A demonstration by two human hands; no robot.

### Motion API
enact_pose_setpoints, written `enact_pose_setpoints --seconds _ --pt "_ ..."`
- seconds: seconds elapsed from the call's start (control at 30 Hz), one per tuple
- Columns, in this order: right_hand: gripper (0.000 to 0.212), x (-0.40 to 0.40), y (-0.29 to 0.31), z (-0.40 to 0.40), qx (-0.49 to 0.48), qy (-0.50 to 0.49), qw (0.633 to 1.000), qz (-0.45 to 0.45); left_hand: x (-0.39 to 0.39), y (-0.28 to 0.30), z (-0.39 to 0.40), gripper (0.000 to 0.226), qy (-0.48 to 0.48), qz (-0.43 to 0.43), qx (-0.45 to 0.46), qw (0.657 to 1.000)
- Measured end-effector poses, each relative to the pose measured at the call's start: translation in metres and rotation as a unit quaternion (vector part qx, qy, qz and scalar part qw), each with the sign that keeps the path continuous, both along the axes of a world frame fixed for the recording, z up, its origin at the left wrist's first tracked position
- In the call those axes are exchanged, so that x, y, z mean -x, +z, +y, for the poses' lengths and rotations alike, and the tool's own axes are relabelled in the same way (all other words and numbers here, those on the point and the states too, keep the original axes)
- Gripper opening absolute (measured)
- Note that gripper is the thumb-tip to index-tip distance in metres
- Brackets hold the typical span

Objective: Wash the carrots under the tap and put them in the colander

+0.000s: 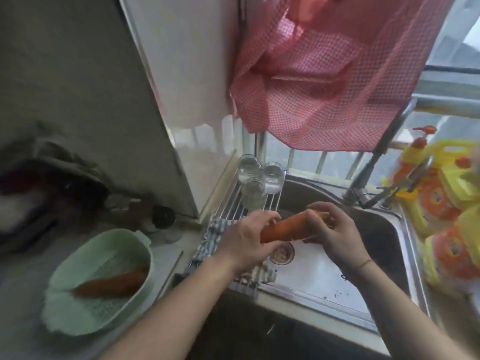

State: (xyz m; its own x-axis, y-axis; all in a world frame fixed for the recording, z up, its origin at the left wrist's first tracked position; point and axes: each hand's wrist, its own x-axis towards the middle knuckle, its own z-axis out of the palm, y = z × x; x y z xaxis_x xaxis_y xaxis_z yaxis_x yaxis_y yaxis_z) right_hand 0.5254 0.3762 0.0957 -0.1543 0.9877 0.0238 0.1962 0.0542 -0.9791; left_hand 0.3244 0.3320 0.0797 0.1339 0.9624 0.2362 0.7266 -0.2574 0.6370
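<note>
Over the stainless-steel sink basin [384, 237], both hands curl around one smooth orange carrot [284, 228], left hand [246, 239] gripping its lower end, right hand [335, 228] its top, while another carrot [110, 284] lies in the pale green perforated plastic colander [85, 320] left of the sink.

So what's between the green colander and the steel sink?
In the head view, a wire drying rack with glass jars and a checked cloth.
</note>
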Motion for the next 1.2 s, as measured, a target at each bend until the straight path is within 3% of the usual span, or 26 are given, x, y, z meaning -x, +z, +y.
enact_pose_setpoints --seconds 0.07,0.17,0.27,0.4,0.6,0.73,0.87,1.1,1.2 --pt "0.016 0.03 0.001 0.002 0.002 0.093 0.993 -0.068 0.04 -0.002 -0.01 0.044 0.013 0.022 -0.044 0.999" --pt "0.045 0.078 0.009 0.0 -0.038 0.218 0.959 -0.176 0.095 -0.001 -0.032 0.046 0.039 0.039 -0.055 0.997" --pt "0.059 0.133 0.013 -0.007 -0.086 0.271 0.916 -0.285 0.152 -0.001 -0.059 0.045 0.06 0.088 -0.055 0.993" --pt "0.069 0.208 0.0 -0.029 -0.129 0.324 0.85 -0.395 0.223 -0.005 -0.09 0.046 0.097 0.132 0.018 0.986" --pt "0.059 0.3 -0.026 -0.059 -0.184 0.334 0.81 -0.444 0.297 -0.032 -0.12 0.044 0.15 0.095 0.083 0.981" --pt "0.056 0.336 -0.055 -0.065 -0.211 0.345 0.776 -0.484 0.318 -0.053 -0.131 0.05 0.202 0.116 0.136 0.963" --pt "0.062 0.352 -0.077 -0.068 -0.243 0.362 0.729 -0.529 0.32 -0.067 -0.136 0.062 0.221 0.167 0.169 0.946" --pt "0.06 0.355 -0.083 -0.075 -0.254 0.356 0.699 -0.565 0.322 -0.079 -0.132 0.051 0.199 0.199 0.213 0.936" --pt "0.069 0.351 -0.089 -0.079 -0.272 0.366 0.693 -0.558 0.321 -0.078 -0.129 0.057 0.185 0.201 0.252 0.928"
